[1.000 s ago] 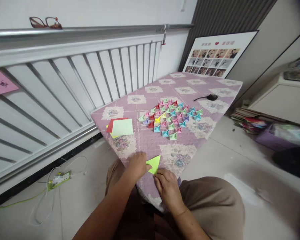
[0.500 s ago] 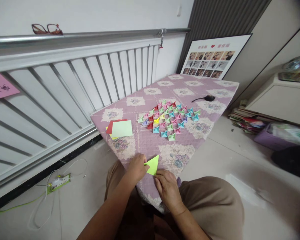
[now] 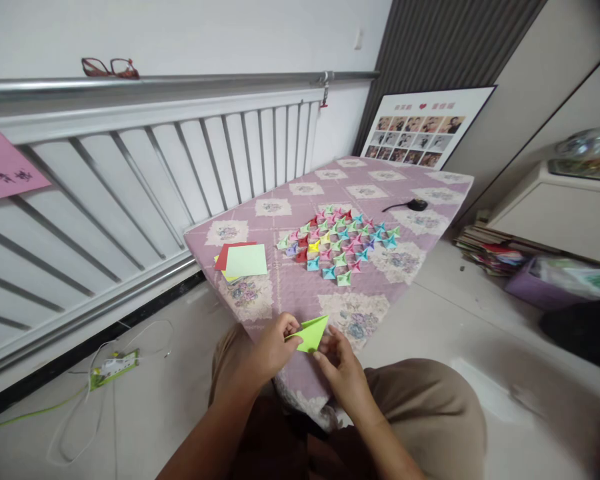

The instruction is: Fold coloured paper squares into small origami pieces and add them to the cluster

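A lime-green sheet of folded paper (image 3: 312, 336) is at the near corner of the table, one flap lifted along its upper edge. My left hand (image 3: 276, 343) pinches its left end between thumb and fingers. Beside the paper's right edge is my right hand (image 3: 341, 363), thumb and fingers spread apart; whether a fingertip touches the paper I cannot tell. Beyond my hands, several small folded paper pieces (image 3: 338, 244) in green, pink, red, blue and yellow stand in rows. To their left lies a stack of paper sheets (image 3: 247, 260), pale green on top, with red and yellow beneath.
The table has a purple floral cloth (image 3: 300, 293). A black object with a cord (image 3: 417, 205) lies towards its far right. A white radiator (image 3: 180, 173) runs along the left, with glasses (image 3: 111, 68) above. A power strip (image 3: 115, 368) is on the floor.
My right hand has lifted off the paper's lower corner and its fingers have spread. The paper's upper flap has come up, and the left hand still grips the left end.
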`<state>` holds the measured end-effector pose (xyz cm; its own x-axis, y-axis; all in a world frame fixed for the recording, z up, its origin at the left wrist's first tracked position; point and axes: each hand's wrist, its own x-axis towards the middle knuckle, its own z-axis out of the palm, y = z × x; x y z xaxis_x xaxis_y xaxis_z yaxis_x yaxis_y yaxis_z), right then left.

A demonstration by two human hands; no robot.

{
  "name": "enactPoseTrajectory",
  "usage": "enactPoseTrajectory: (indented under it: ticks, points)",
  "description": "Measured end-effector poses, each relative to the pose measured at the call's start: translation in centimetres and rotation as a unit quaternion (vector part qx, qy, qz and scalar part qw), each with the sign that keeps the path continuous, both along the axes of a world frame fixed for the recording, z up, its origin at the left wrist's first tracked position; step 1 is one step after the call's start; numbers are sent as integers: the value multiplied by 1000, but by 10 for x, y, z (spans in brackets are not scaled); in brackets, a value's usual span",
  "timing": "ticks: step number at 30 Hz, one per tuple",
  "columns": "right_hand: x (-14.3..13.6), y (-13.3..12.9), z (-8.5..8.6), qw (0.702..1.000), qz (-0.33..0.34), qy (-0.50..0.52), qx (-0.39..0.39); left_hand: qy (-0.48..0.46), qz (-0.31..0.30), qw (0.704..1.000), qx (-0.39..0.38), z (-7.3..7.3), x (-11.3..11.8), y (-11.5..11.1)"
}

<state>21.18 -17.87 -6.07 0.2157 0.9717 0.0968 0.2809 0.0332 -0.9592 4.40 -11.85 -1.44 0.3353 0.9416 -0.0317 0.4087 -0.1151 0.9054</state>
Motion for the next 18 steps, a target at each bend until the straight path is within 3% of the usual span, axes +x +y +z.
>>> enactPoseTrajectory:
  ticks: [3, 7, 13, 18]
  points:
    - [-3, -4, 15, 995, 77, 49, -40, -10, -6, 1000, 8, 15, -3, -7]
    - [-7, -10, 26, 995, 72, 60, -38, -55, 9, 998, 20, 23, -3, -12]
    - [-9, -12, 37, 995, 24, 93, -11, -250, 149, 957, -4, 10, 0, -18]
    - [-17, -15, 43, 992, 16, 122, 4, -254, 76, 955, -134, 1, 12, -40]
